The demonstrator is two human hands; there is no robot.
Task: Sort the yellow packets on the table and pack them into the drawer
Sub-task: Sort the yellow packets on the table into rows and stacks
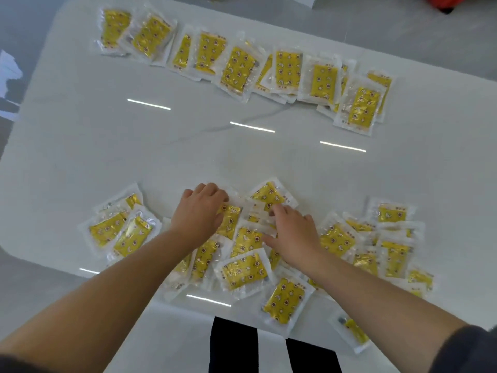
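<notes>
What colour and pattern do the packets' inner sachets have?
Yellow with small round dark marks, as on the near packet; the head view shows it.

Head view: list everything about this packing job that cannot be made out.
- Drawer: nowhere in the head view.
- Left hand: its curled fingers hide whether they grip a packet.
- Near pile of yellow packets: overlaps hide the count.
- Packet print: too small and blurred to read.
- Red object: cut off by the top edge.
</notes>
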